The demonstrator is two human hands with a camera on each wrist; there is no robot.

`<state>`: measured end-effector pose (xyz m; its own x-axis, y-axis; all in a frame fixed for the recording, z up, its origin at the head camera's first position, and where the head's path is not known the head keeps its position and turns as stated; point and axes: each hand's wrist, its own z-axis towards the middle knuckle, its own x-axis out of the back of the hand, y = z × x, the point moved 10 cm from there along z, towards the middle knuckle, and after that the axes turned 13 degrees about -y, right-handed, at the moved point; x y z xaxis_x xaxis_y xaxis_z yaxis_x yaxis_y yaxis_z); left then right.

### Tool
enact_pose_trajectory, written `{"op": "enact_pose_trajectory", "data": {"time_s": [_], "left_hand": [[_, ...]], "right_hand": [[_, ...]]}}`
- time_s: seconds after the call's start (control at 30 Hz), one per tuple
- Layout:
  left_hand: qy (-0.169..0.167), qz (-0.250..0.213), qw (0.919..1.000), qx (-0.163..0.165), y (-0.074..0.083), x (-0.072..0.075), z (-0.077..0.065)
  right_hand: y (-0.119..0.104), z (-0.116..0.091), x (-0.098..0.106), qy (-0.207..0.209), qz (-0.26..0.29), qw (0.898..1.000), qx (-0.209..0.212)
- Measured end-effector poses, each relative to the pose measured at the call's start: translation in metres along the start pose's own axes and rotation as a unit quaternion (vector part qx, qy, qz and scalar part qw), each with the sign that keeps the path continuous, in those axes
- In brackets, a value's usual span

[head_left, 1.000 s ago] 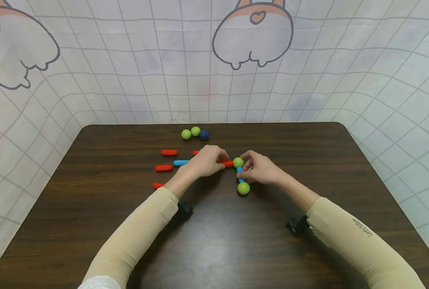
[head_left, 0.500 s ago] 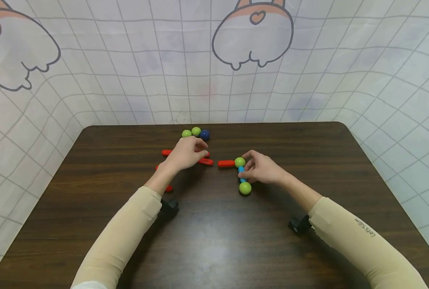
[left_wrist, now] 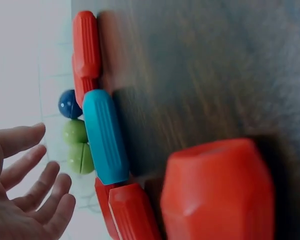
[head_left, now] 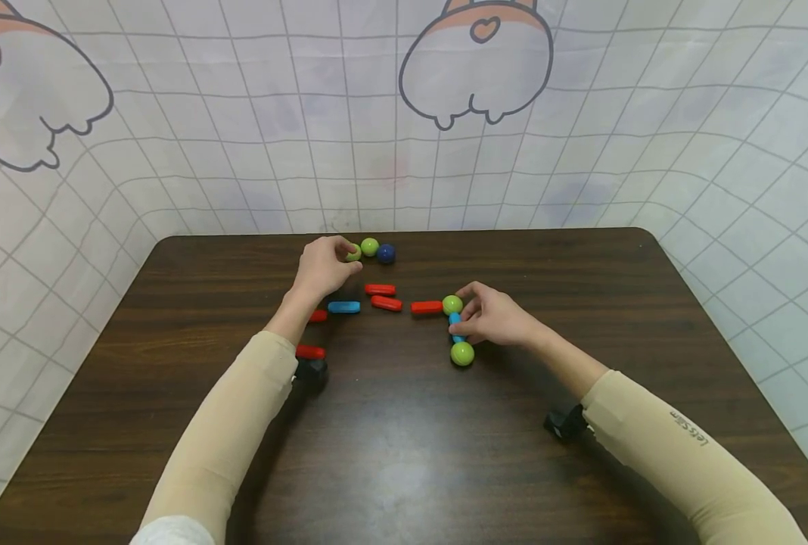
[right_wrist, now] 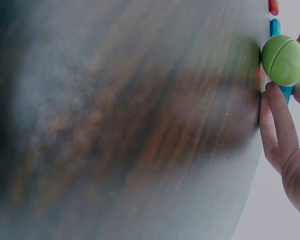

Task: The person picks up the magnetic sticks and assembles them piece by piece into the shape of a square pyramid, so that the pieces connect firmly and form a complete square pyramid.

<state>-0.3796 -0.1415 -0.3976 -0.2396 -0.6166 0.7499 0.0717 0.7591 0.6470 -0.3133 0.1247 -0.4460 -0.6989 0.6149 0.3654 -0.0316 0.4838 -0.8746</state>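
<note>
My left hand (head_left: 321, 266) reaches over the table's far side, thumb and fingers around the leftmost green ball (head_left: 355, 254). In the left wrist view that hand's fingers (left_wrist: 47, 182) are spread and loosely bent, with a gap before the balls. My right hand (head_left: 501, 318) pinches a short blue stick (head_left: 455, 321). This stick runs between an upper green ball (head_left: 452, 304) and a lower green ball (head_left: 462, 353). A red stick (head_left: 427, 307) meets the upper ball from the left. In the right wrist view the lower ball partly hides the blue stick.
Another green ball (head_left: 370, 247) and a dark blue ball (head_left: 386, 253) sit beside the leftmost one. Two red sticks (head_left: 380, 289) lie mid-table, near a loose blue stick (head_left: 344, 307). More red sticks (head_left: 310, 352) lie by my left forearm, partly covered. A patterned cloth (head_left: 390, 151) hangs behind the table.
My left hand has let go of the red stick at the joined pieces and moved left and away to the leftmost green ball. My right hand has stayed nearly still, holding the blue stick.
</note>
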Motion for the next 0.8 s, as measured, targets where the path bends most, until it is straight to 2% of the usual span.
{"op": "enact_pose_trajectory", "data": {"time_s": [0.17,0.43,0.6,0.8], "left_hand": [[0.008,0.011,0.9998,0.012,-0.005,0.005,0.008],[-0.034,0.004,0.9992,0.02,-0.015,-0.003,0.025],[-0.039,-0.015,0.9989,0.023,-0.02,-0.004,0.028],[-0.039,-0.015,0.9982,0.044,-0.027,-0.003,0.031]], "right_hand": [[0.001,0.001,-0.001,-0.001,0.002,1.0,-0.002],[0.001,0.0,0.0,0.002,-0.003,1.0,-0.001],[0.0,-0.002,-0.002,-0.003,-0.003,1.0,-0.003],[0.0,-0.005,-0.004,-0.008,-0.006,1.0,-0.005]]}}
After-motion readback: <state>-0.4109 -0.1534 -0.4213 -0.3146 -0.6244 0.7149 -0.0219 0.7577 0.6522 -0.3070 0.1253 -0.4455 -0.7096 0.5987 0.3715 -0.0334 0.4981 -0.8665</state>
